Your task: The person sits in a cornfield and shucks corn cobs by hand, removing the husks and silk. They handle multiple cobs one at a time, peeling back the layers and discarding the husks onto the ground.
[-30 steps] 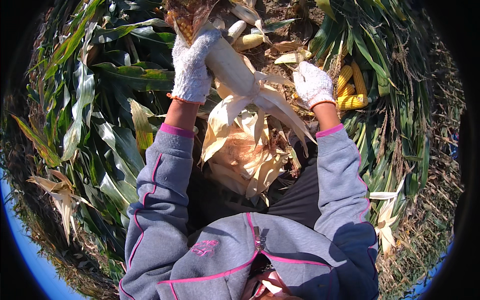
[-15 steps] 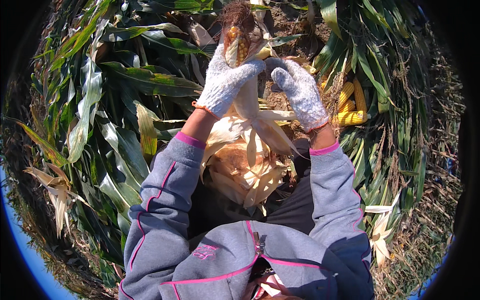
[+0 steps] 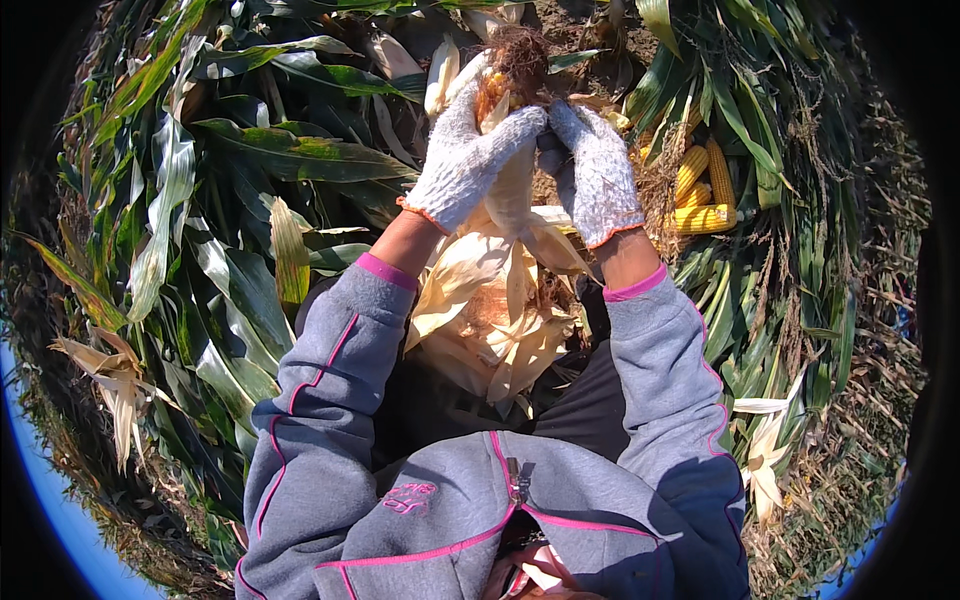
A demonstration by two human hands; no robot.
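A partly husked corn ear (image 3: pixel 497 106) stands with its brown silk tip pointing away from me, yellow kernels showing near the top. Pale husk (image 3: pixel 512 188) still wraps its lower part. My left hand (image 3: pixel 468 155), in a white knitted glove with an orange cuff, is closed around the ear from the left, thumb across its front. On the ear's right side is my right hand (image 3: pixel 598 172), gloved alike. Its fingers are curled in, close to the left thumb; what they hold, if anything, is hidden in shadow.
Dry husks (image 3: pixel 490 330) are heaped between my legs. Bare yellow cobs (image 3: pixel 703 190) lie in a pile at the right. Green corn stalks and leaves (image 3: pixel 290 155) cover the left, with more stalks (image 3: pixel 750 130) on the right. Loose husks (image 3: pixel 118 380) lie at the left.
The ear and my left hand have shifted right, and the silk tip now leans right. My right hand has moved in to the ear's side with its fingers curled downward.
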